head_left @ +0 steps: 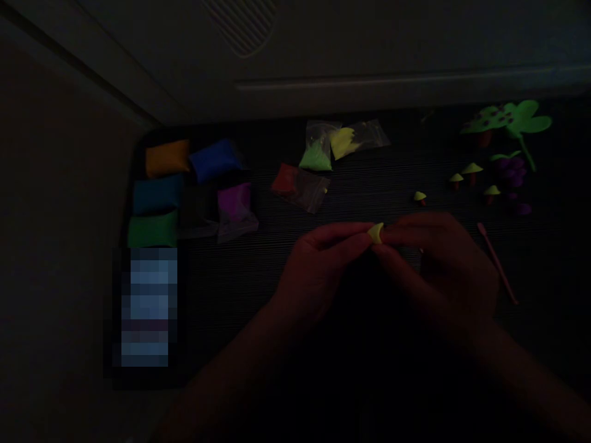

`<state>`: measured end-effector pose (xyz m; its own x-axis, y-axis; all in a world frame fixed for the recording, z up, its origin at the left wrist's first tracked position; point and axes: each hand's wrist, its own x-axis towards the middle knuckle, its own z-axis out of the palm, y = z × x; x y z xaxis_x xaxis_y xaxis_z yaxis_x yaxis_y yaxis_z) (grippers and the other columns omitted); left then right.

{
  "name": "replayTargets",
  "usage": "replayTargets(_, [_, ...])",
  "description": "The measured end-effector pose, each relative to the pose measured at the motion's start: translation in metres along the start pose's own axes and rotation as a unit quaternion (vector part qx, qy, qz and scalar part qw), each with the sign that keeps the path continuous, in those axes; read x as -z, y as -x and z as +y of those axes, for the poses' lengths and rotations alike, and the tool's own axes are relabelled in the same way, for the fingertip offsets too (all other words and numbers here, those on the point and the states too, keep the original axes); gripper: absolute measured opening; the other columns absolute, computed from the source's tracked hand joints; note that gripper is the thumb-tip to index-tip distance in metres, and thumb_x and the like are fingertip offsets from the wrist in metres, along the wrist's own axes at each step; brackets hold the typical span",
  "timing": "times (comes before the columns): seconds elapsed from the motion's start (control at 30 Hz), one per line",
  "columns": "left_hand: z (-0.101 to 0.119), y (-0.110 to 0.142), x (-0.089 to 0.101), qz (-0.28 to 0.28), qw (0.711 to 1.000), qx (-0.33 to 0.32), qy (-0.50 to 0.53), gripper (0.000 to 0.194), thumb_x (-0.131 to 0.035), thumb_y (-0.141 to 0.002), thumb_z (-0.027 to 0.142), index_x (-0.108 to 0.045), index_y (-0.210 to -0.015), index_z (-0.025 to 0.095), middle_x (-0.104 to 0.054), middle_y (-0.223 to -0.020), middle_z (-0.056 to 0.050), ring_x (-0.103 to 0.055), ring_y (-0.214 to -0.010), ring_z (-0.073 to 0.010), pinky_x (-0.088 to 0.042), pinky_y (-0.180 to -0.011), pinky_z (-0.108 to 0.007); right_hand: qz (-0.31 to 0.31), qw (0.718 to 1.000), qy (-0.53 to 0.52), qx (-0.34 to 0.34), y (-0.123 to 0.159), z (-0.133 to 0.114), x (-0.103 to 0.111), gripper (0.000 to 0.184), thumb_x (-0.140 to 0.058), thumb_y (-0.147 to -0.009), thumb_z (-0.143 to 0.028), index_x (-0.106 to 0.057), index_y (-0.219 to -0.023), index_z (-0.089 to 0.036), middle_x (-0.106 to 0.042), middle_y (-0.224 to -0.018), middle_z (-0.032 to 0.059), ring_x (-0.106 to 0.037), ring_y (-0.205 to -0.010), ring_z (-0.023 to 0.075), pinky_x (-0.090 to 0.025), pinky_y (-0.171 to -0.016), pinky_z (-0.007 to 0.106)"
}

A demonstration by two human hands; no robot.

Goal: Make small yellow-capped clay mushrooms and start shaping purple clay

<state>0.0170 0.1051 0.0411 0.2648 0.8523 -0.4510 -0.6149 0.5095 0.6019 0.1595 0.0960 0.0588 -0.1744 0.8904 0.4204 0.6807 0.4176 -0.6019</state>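
Between my two hands is a small yellow piece of modelling clay, curved like a little cap. My left hand pinches its left side with thumb and forefinger. From the other side, the fingertips of my right hand press on it; its lower fingers are in shadow. Beyond my right hand stand several small clay mushrooms with yellow caps and reddish stems, the nearest mushroom just above the knuckles. A pink modelling tool lies right of my right hand.
Clay packets, among them an orange packet, a blue packet and a purple packet, lie at left above a blurred lit screen. Opened bags, including a red clay bag, sit mid-back. Purple clay balls and a green clay shape stand back right.
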Motion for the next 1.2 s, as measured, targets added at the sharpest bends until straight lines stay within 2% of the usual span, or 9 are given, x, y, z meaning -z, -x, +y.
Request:
replayTargets(0.1, [0.0003, -0.0001, 0.0002, 0.001, 1.0, 0.002, 0.004, 0.01, -0.071, -0.066, 0.016, -0.071, -0.074, 0.021, -0.071, -0.077, 0.003, -0.063, -0.073, -0.0093, -0.047, -0.074, -0.022, -0.018, 1.0, -0.002, -0.01, -0.0012, 0.0006, 0.0003, 0.013, -0.063, -0.077, -0.025, -0.063, -0.089, -0.025, -0.064, -0.085, 0.0022, -0.06, -0.08, 0.018, -0.049, -0.068, 0.034])
replayTargets(0.3, [-0.0008, -0.001, 0.0009, 0.0, 1.0, 0.008, 0.006, 0.009, -0.071, -0.067, 0.017, -0.071, -0.076, 0.02, -0.071, -0.077, 0.003, -0.062, -0.073, -0.0082, -0.046, -0.075, -0.022, -0.007, 0.999, 0.036, 0.035, -0.0013, 0.0036, -0.0001, 0.013, -0.062, -0.077, -0.021, -0.063, -0.09, -0.024, -0.064, -0.084, 0.0026, -0.06, -0.081, 0.0179, -0.049, -0.068, 0.034])
replayTargets(0.47, [-0.0002, -0.0016, 0.001, -0.008, 1.0, 0.013, 0.011, 0.009, -0.071, -0.066, 0.018, -0.071, -0.075, 0.02, -0.07, -0.076, 0.003, -0.061, -0.072, -0.0083, -0.046, -0.074, -0.021, -0.016, 0.999, 0.034, 0.036, -0.0018, 0.0037, 0.0009, 0.016, -0.062, -0.078, -0.022, -0.062, -0.093, -0.026, -0.064, -0.085, 0.0024, -0.06, -0.08, 0.018, -0.049, -0.066, 0.034])
replayTargets(0.63, [-0.0004, -0.002, 0.0011, -0.009, 0.999, 0.028, 0.029, 0.007, -0.07, -0.068, 0.019, -0.07, -0.074, 0.018, -0.069, -0.076, 0.002, -0.061, -0.073, -0.0079, -0.045, -0.074, -0.021, -0.011, 0.996, 0.045, 0.071, -0.002, 0.0065, 0.0005, 0.019, -0.064, -0.076, -0.021, -0.062, -0.094, -0.024, -0.065, -0.086, 0.0023, -0.06, -0.08, 0.0174, -0.049, -0.068, 0.033])
replayTargets(0.87, [-0.0013, -0.0025, 0.0005, 0.008, 0.999, 0.025, 0.019, 0.006, -0.072, -0.066, 0.021, -0.069, -0.07, 0.017, -0.067, -0.071, 0.003, -0.058, -0.067, -0.0064, -0.043, -0.07, -0.02, -0.017, 0.998, 0.035, 0.045, -0.0007, 0.0061, 0.0008, 0.016, -0.062, -0.078, -0.023, -0.063, -0.094, -0.026, -0.065, -0.085, 0.0015, -0.06, -0.079, 0.0172, -0.049, -0.067, 0.033])
replayTargets(1.03, [-0.0008, -0.002, -0.0002, -0.012, 0.999, 0.024, 0.04, 0.006, -0.07, -0.068, 0.018, -0.069, -0.074, 0.019, -0.068, -0.074, 0.004, -0.06, -0.069, -0.0055, -0.045, -0.07, -0.017, -0.028, 0.999, 0.024, 0.023, -0.0017, 0.0043, 0.0015, 0.013, -0.062, -0.078, -0.026, -0.064, -0.09, -0.024, -0.065, -0.083, 0.0025, -0.06, -0.08, 0.0171, -0.049, -0.067, 0.032])
replayTargets(1.2, [-0.0011, -0.002, -0.0007, -0.013, 0.999, 0.014, 0.04, 0.006, -0.07, -0.068, 0.017, -0.07, -0.073, 0.019, -0.069, -0.075, 0.003, -0.062, -0.072, -0.0073, -0.046, -0.074, -0.02, -0.025, 0.999, 0.02, 0.005, -0.001, 0.0041, -0.0004, 0.011, -0.061, -0.078, -0.027, -0.063, -0.089, -0.025, -0.065, -0.083, 0.0021, -0.061, -0.079, 0.0173, -0.049, -0.068, 0.033])
